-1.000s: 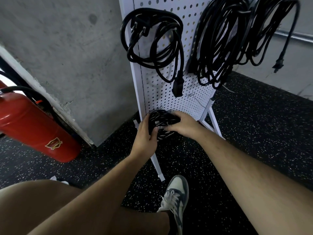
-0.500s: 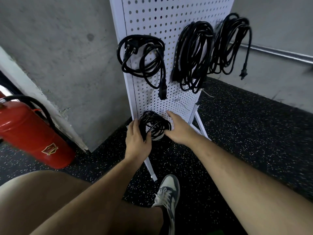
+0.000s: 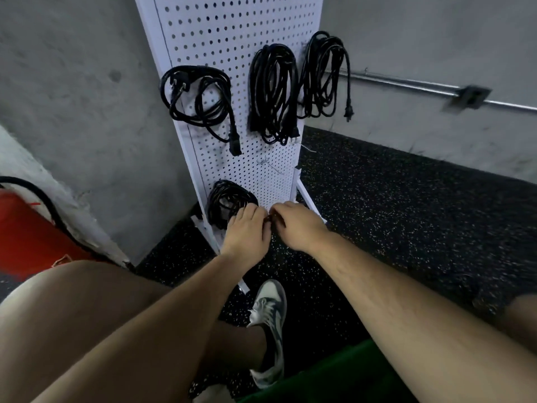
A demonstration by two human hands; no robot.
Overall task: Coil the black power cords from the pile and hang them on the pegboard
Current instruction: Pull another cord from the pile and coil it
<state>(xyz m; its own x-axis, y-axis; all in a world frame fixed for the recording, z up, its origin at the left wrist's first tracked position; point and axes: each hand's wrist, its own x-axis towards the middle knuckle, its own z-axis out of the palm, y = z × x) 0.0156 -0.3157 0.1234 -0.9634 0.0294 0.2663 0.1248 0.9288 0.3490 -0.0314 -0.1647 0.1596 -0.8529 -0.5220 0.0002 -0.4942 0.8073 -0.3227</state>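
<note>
Low at the foot of a white pegboard (image 3: 232, 33), left hand (image 3: 247, 232) and right hand (image 3: 300, 226) knuckle to knuckle, fingers curled over a small dark bit (image 3: 269, 219), grip hidden; touching the left hand, a hung black cord coil (image 3: 228, 196); higher up, a loose coil (image 3: 200, 97), a long bundle (image 3: 273, 91), a second long bundle (image 3: 325, 74); underneath, speckled black floor (image 3: 406, 213).

Grey concrete walls (image 3: 72, 97) meet speckled black floor (image 3: 406, 213).

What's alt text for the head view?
The left hand and right hand meet low at a white pegboard, fingertips together beside a small black cord coil hanging at its bottom left. Three more cord coils hang higher up; a red fire extinguisher shows at the left edge.
</note>
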